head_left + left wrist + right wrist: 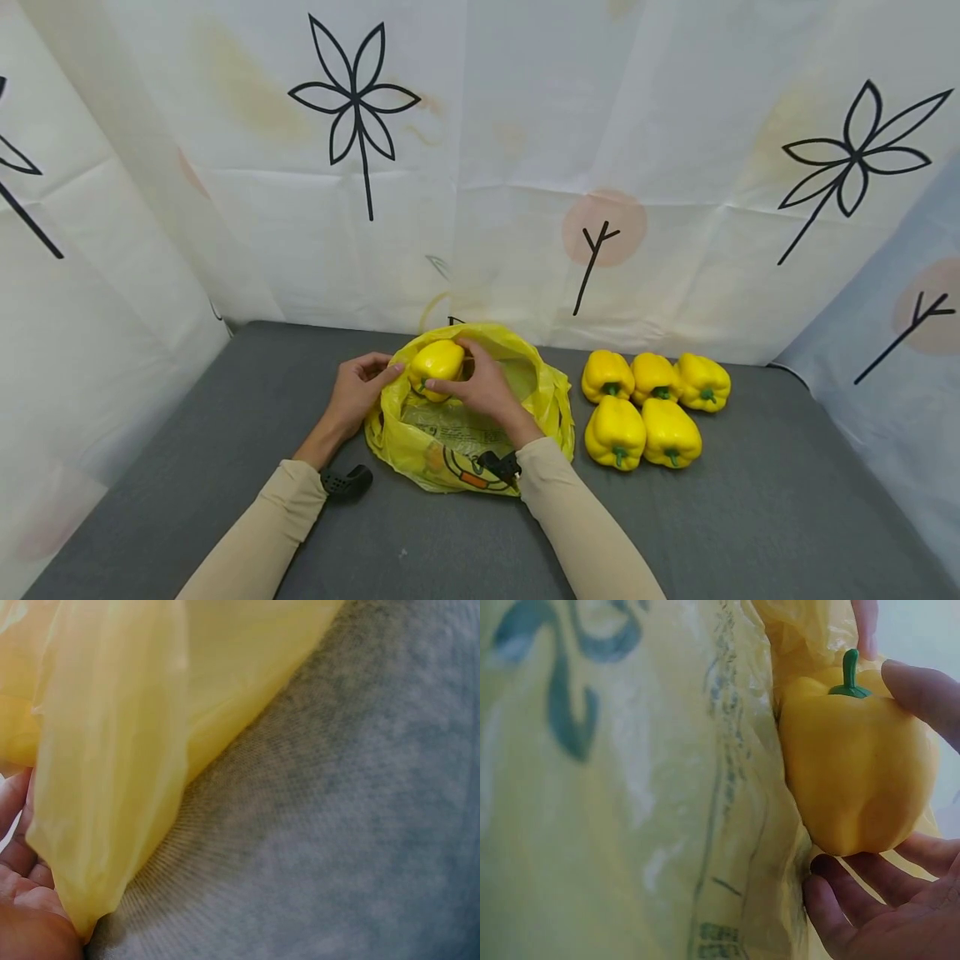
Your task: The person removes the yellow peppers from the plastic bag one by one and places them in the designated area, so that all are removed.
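A yellow plastic bag (450, 479) with printed marks stands on the grey table, its mouth spread wide. My right hand (487, 383) holds a yellow bell pepper (437, 361) at the left side of the bag's mouth. In the right wrist view, the thumb lies near the green stem of that bell pepper (859, 765) and the fingers are round its other end. At the bag's left rim my left hand (356, 396) pinches the plastic. The left wrist view shows part of that hand (30, 900) beside the hanging yellow bag (112, 765).
Several more yellow bell peppers (615, 433) with green stems lie in two rows on the table to the right of the bag. Behind the grey table (465, 550) hangs a white cloth (510, 125) with drawn flowers. Dark straps circle both wrists.
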### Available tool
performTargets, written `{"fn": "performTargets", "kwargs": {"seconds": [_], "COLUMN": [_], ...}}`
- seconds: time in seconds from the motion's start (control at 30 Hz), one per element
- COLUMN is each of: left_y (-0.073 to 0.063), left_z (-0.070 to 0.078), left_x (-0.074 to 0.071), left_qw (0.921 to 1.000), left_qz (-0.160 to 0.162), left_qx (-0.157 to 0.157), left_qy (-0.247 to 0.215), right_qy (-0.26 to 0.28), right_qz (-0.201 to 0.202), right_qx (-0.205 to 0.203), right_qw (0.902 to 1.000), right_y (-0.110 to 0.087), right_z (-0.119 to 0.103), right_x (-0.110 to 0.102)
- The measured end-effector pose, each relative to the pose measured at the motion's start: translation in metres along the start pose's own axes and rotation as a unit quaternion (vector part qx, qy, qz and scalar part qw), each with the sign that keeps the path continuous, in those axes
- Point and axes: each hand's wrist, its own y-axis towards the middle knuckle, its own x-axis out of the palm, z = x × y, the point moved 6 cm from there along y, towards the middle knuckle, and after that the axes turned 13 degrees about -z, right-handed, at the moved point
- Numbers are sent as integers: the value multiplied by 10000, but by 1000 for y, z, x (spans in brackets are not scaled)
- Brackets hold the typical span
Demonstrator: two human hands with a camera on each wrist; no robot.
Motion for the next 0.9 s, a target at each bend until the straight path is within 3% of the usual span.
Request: {"fn": "performTargets", "kwargs": {"seconds": [0.9], "left_y": [-1], "left_z": [3], "left_x": [0], "left_qw": [9999], "left_qz": [19], "left_qx": [-17], "left_qy": [120], "right_qy": [259], "right_qz": [-185], "right_qx": [-32], "right_qw": [9995], "right_y": [-14], "right_z": [-26], "right_x": [-24]}}
